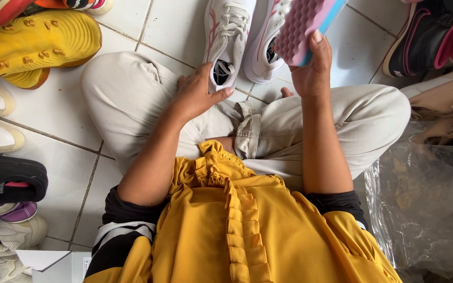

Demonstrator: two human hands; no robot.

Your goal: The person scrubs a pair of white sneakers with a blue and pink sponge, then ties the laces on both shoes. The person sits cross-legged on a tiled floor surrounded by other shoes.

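Note:
I sit cross-legged on a white tiled floor in beige trousers and a yellow top. My left hand (197,93) grips the heel of a white sneaker with red stripes (225,39) that lies on the floor in front of my knees. A second matching white sneaker (264,47) lies just to its right. My right hand (313,68) is raised and holds a pink, bumpy cleaning sponge with a blue layer (305,23) above that second sneaker.
Yellow shoes (32,42) lie at the top left. More shoes line the left edge, among them a black one (6,178). A black and pink shoe (425,39) sits at the top right, a crumpled clear plastic bag (425,204) at the right.

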